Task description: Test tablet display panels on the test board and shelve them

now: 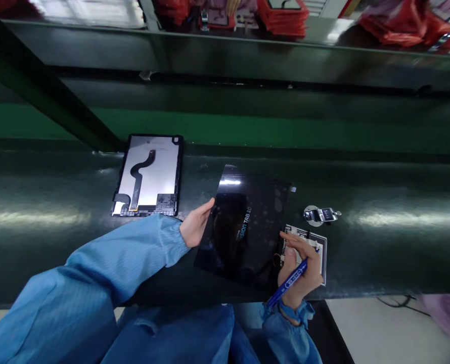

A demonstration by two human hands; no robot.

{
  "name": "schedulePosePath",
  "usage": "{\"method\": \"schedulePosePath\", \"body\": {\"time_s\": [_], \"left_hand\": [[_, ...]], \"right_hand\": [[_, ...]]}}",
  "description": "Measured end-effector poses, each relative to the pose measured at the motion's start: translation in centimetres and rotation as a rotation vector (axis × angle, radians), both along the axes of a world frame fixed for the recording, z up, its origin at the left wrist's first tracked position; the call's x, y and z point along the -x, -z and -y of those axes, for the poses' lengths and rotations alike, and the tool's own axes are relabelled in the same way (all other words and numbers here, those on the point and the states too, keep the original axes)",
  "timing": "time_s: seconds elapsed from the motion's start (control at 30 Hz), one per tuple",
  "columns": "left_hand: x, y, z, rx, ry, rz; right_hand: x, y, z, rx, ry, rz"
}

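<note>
A glossy black tablet panel printed with "TAB 10" is tilted above the dark workbench. My left hand grips its left edge, thumb on top. My right hand holds a blue marker pen across the palm while its fingers pinch the panel's lower right edge. Under that hand lies a small white-framed part, mostly hidden.
An open tablet back with a black flex cable lies at the left of the bench. A small round metal piece sits right of the panel. A green conveyor strip runs behind. Red trays are stacked at the far side.
</note>
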State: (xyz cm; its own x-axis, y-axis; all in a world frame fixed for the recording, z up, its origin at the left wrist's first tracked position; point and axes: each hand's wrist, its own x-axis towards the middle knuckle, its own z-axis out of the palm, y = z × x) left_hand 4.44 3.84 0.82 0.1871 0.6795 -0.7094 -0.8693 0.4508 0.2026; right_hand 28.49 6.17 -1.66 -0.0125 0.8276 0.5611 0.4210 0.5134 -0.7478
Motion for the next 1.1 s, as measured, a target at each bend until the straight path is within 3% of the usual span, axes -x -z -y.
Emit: {"method": "schedulePosePath", "body": {"time_s": [0.2,0.5,0.9,1.1], "left_hand": [[0.0,-0.1,0.1,-0.009,0.012,0.019],[0.0,-0.8,0.2,0.215,0.009,-0.234],[-0.3,-1.5,0.0,0.206,0.021,-0.211],[-0.4,-1.5,0.6,0.211,0.024,-0.233]], "right_hand": [[-0.4,0.7,0.2,0.027,0.029,0.014],[-0.1,0.0,0.5,0.022,0.02,0.068],[-0.3,0.1,0.6,0.036,-0.006,0.045],[-0.5,-0.7,0.8,0.053,-0.019,0.084]]}}
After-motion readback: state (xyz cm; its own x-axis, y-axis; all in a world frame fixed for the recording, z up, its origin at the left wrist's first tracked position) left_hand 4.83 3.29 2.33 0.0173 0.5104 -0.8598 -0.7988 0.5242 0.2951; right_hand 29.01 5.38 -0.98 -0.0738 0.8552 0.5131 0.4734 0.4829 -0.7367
